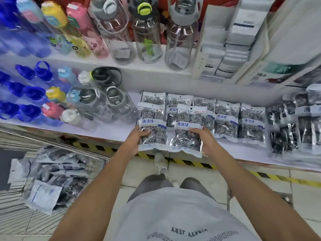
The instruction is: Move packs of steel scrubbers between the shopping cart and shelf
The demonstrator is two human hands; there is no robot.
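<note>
While both arms reach toward the lower shelf, the left hand grips one pack of steel scrubbers by its lower left edge and the right hand grips a second pack. Each blue band reads 清洁球. More packs lie on the shelf, others in the shopping cart at left.

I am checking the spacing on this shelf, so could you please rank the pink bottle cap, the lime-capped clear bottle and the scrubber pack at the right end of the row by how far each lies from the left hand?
From the left hand:
1. Scrubber pack at the right end of the row, on the lower shelf, to the right.
2. Pink bottle cap, lower shelf, to the left; too close to call against the first.
3. Lime-capped clear bottle, upper shelf, clearly farthest.
</note>
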